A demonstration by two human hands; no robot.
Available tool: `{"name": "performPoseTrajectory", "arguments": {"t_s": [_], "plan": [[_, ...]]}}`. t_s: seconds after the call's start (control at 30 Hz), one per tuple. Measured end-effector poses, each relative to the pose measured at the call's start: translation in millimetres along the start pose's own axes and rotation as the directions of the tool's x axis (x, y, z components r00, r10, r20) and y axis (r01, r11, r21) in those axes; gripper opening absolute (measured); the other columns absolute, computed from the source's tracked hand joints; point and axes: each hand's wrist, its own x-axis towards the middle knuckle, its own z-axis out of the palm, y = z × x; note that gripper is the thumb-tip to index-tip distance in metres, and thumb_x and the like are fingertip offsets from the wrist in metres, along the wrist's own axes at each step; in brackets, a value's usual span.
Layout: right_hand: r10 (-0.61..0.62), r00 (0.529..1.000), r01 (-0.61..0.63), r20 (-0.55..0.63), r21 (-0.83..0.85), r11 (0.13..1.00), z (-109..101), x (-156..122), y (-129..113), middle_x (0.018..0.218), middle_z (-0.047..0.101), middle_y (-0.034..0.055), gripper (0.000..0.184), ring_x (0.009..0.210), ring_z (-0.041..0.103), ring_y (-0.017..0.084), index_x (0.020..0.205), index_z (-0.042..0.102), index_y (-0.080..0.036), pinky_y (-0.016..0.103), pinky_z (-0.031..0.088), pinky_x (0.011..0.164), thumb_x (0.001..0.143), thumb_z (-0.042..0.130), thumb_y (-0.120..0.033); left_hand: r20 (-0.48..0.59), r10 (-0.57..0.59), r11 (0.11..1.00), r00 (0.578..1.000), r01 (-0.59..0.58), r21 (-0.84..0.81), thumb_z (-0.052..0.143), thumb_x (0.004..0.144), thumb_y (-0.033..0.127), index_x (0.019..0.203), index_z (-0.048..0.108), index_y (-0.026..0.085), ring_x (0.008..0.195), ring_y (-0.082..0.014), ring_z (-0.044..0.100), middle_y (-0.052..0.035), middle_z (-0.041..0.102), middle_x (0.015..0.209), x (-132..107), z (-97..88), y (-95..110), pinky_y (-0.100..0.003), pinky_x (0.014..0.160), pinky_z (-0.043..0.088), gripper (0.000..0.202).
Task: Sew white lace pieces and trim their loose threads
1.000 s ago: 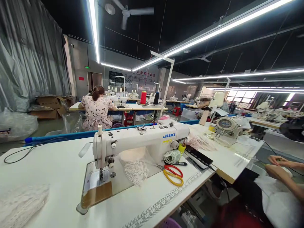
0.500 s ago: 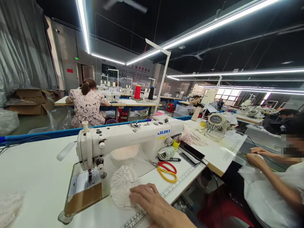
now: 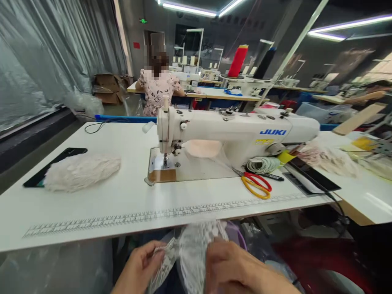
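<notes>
Left hand (image 3: 139, 265): fingers pinched shut on the edge of a white openwork lace piece (image 3: 192, 253). Right hand (image 3: 235, 269): curled over the same piece, gripping it from the right. The lace is held low, nearer than the near edge of the white worktop (image 3: 122, 200) and below it, not on it.

Judgement: the piece is being spread or sorted between the hands. Bringing it to the needle would call for lifting it over the worktop edge and laying it flat.

On the worktop:
- printed ruler scale (image 3: 153, 215) along the near edge, figures too small to read
- white sewing machine (image 3: 239, 130) at centre, marked "JUKI" (image 3: 273, 132) in blue; the yellow label (image 3: 263, 141) below it is illegible
- red- and yellow-handled scissors (image 3: 255, 185) right of the needle plate, beside a coil of white cord (image 3: 263, 164)
- heap of white lace (image 3: 81, 171) at left, partly over a flat black device (image 3: 61, 157)

Far: a seated person in a floral dress (image 3: 159, 87); a green sign above the far door, unreadable
</notes>
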Motion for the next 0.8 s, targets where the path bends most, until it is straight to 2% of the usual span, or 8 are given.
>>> {"name": "performPoseTrajectory", "arguments": {"t_s": [0.1,0.17,0.27,0.37,0.43,0.53,0.63,0.8], "plan": [[-0.142,0.978,0.100,0.152,0.255,0.962,8.3,9.1,-16.5,0.072,0.059,0.0031,0.034,0.065,0.054,0.011,0.073,0.062,-0.018,0.020,0.040,0.060,0.095,0.037,-0.027,0.026,0.055,0.998,0.998,-0.055,0.021,0.067,0.066,0.061,0.088,0.071,0.014,0.061,-0.0126,0.048,0.0004,0.059,0.063,-3.5,4.4,-1.5,-0.021,0.057,0.038,0.052],[-0.188,0.971,0.132,0.146,0.324,0.937,22.0,23.8,-18.3,0.073,0.061,0.0035,0.031,0.068,0.055,0.012,0.077,0.062,-0.016,0.019,0.041,0.063,0.094,0.039,-0.028,0.082,0.074,0.997,0.994,-0.075,0.011,0.068,0.067,0.059,0.089,0.072,0.012,0.069,-0.0164,0.054,-0.0033,0.063,0.069,-9.4,8.2,-0.3,-0.023,0.065,0.042,0.052],[-0.002,1.000,-0.003,0.020,0.256,0.967,45.3,47.1,-10.6,0.073,0.060,0.0015,0.018,0.067,0.054,0.012,0.086,0.062,-0.015,0.020,0.040,0.063,0.089,0.051,-0.030,0.168,0.082,0.996,0.982,-0.076,-0.044,0.067,0.070,0.056,0.093,0.072,0.013,0.084,-0.0230,0.059,-0.0073,0.069,0.080,-20.5,10.1,0.7,-0.027,0.074,0.044,0.048],[0.175,0.984,-0.165,-0.044,0.169,0.972,63.8,58.5,-2.7,0.064,0.052,-0.0034,0.012,0.059,0.047,0.010,0.086,0.059,-0.017,0.019,0.034,0.056,0.085,0.056,-0.029,0.190,0.047,0.988,0.981,-0.019,-0.150,0.067,0.071,0.053,0.095,0.072,0.014,0.084,-0.0238,0.060,-0.0072,0.070,0.083,-32.3,6.9,-2.2,-0.027,0.072,0.044,0.046],[0.188,0.981,-0.180,-0.041,0.152,0.972,71.0,59.6,-1.2,0.065,0.052,-0.0042,0.010,0.061,0.047,0.010,0.086,0.058,-0.019,0.019,0.034,0.058,0.085,0.057,-0.028,0.174,-0.017,0.977,0.985,0.054,-0.206,0.068,0.071,0.051,0.096,0.072,0.015,0.085,-0.0239,0.060,-0.0068,0.071,0.084,-40.1,3.3,-5.7,-0.028,0.073,0.045,0.044],[0.182,0.983,-0.178,-0.021,0.135,0.975,76.1,59.0,-2.3,0.069,0.055,-0.0037,0.009,0.066,0.049,0.011,0.086,0.058,-0.020,0.020,0.035,0.065,0.086,0.057,-0.029,0.072,-0.143,0.952,0.987,0.157,-0.261,0.071,0.068,0.047,0.097,0.072,0.017,0.090,-0.0248,0.060,-0.0060,0.071,0.088,-49.3,-2.5,-11.8,-0.030,0.078,0.046,0.042],[0.191,0.982,-0.190,0.001,0.129,0.973,79.5,60.2,-2.2,0.071,0.057,-0.0034,0.010,0.068,0.052,0.011,0.087,0.059,-0.021,0.021,0.035,0.068,0.086,0.057,-0.031,-0.005,-0.210,0.926,0.978,0.197,-0.323,0.072,0.065,0.038,0.097,0.071,0.016,0.097,-0.0282,0.059,-0.0075,0.070,0.096,-52.8,-6.8,-18.6,-0.034,0.080,0.046,0.039],[0.187,0.982,-0.190,0.040,0.103,0.976,85.3,61.9,2.7,0.072,0.057,-0.0039,0.010,0.069,0.052,0.011,0.088,0.057,-0.021,0.021,0.034,0.067,0.087,0.055,-0.031,0.104,-0.151,0.930,0.983,0.177,-0.323,0.068,0.067,0.040,0.103,0.069,0.013,0.095,-0.0297,0.059,-0.0102,0.069,0.095,-52.3,-11.1,-28.9,-0.036,0.081,0.046,0.044]]}}
